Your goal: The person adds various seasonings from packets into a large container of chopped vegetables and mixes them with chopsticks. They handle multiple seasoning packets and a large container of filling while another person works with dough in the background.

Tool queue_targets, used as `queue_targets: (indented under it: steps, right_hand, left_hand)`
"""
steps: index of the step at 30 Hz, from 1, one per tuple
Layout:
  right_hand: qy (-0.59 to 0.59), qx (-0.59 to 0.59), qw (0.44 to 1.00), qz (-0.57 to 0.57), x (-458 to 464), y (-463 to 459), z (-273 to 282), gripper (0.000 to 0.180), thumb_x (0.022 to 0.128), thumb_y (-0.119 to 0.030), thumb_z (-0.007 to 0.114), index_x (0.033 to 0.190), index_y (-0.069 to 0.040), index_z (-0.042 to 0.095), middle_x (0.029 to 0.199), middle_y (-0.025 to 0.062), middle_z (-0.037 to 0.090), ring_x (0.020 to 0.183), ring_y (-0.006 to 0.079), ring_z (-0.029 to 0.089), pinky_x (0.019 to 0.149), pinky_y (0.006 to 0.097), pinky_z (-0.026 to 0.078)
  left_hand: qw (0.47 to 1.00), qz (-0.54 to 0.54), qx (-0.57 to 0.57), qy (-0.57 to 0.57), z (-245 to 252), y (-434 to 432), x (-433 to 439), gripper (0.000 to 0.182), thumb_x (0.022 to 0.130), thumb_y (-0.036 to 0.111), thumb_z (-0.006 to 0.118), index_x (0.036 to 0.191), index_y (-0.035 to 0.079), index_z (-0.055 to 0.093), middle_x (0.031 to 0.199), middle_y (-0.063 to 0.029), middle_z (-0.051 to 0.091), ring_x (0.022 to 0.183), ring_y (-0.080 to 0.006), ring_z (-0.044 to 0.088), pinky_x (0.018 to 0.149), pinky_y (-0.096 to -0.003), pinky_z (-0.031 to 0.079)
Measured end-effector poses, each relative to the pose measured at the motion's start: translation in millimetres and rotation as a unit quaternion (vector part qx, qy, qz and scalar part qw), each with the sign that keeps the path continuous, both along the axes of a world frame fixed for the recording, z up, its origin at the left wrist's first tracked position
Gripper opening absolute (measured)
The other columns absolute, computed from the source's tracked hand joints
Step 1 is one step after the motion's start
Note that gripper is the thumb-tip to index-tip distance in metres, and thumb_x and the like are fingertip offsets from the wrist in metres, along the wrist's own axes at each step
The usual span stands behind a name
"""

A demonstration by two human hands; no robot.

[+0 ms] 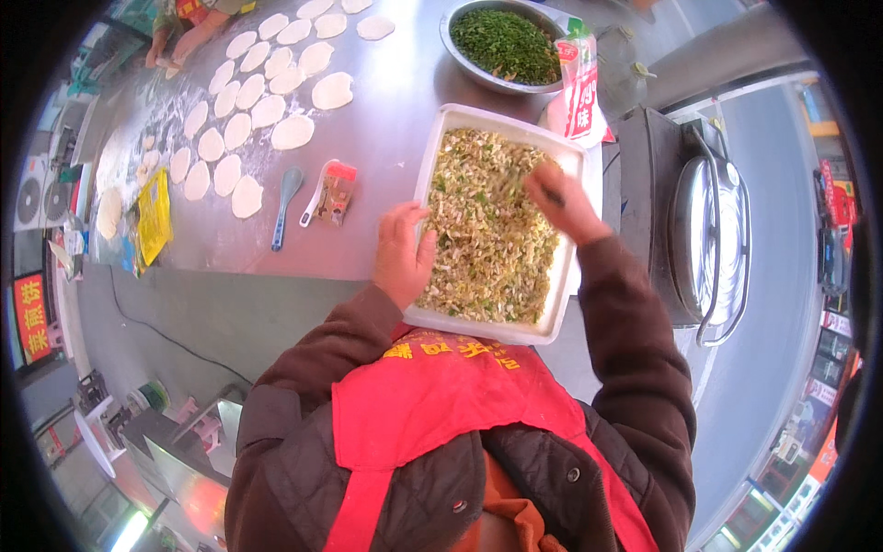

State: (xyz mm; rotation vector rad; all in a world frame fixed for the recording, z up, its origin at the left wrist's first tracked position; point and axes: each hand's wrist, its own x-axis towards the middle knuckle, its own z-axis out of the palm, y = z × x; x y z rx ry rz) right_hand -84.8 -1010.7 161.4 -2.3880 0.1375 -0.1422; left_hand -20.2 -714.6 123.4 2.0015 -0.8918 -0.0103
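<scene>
A rectangular white plastic tray (483,336) of chopped vegetable filling (483,228) lies before me, its near end at my red apron (448,386). My left hand (405,254) grips the tray's left rim, with the thumb over the edge. Over the upper right part of the filling, my right hand (564,203) is closed around a utensil with a dark handle (552,196). Its far end is blurred against the filling, so its kind is unclear.
Beyond the tray stand a steel bowl of chopped greens (507,45) and a printed plastic bag (581,90). Dough rounds (265,110), a blue spoon (286,207), a white spoon (314,200), a seasoning packet (338,196) and a yellow packet (154,217) lie left. Another person's hands (183,52) work dough. A lidded cooker (710,234) stands right.
</scene>
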Motion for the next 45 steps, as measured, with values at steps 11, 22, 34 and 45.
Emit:
queue_targets:
  steps: [11, 22, 34, 45]
  right_hand:
    - [-0.063, 0.229, 0.919, -0.313, -82.6, -3.8, 26.2, 0.014, 0.097, -0.011, 0.057, 0.088, -0.001, 0.059, 0.075, 0.0042, 0.063, 0.068, 0.0097, 0.06, 0.062, 0.0248, 0.049]
    - [-0.028, 0.33, 0.903, -0.273, -74.8, 31.8, 21.6, 0.014, 0.097, -0.012, 0.058, 0.092, 0.001, 0.06, 0.079, 0.0055, 0.065, 0.075, 0.0112, 0.066, 0.067, 0.0248, 0.052]
    - [-0.011, 0.434, 0.808, -0.397, -77.0, 40.9, -17.6, 0.023, 0.101, -0.02, 0.052, 0.095, 0.002, 0.055, 0.086, 0.0143, 0.066, 0.069, 0.0197, 0.067, 0.064, 0.0288, 0.056]
    - [-0.083, 0.151, 0.95, -0.262, -33.3, -26.6, -28.1, 0.02, 0.095, -0.016, 0.062, 0.085, 0.0, 0.056, 0.07, 0.0129, 0.057, 0.061, 0.0147, 0.054, 0.057, 0.0309, 0.045]
  left_hand:
    - [0.942, 0.078, 0.098, 0.311, -38.0, -132.1, 57.9, 0.08, 0.092, 0.042, 0.057, 0.144, -0.01, 0.027, 0.15, -0.0349, 0.026, 0.141, -0.0457, 0.026, 0.116, -0.0455, 0.024]
    - [0.867, -0.163, 0.121, 0.455, 12.4, -132.3, 76.3, 0.082, 0.095, 0.056, 0.049, 0.144, -0.007, 0.033, 0.151, -0.0282, 0.031, 0.141, -0.0374, 0.031, 0.115, -0.0422, 0.026]
    - [0.838, -0.091, 0.123, 0.523, -14.0, -121.0, 47.9, 0.072, 0.101, 0.05, 0.04, 0.148, -0.003, 0.027, 0.151, -0.0245, 0.033, 0.143, -0.031, 0.028, 0.115, -0.0422, 0.026]
    - [0.977, -0.165, 0.134, 0.029, 28.6, -82.4, 11.7, 0.028, 0.089, 0.019, 0.063, 0.109, -0.001, 0.061, 0.111, -0.0223, 0.056, 0.105, -0.0398, 0.054, 0.093, -0.047, 0.043]
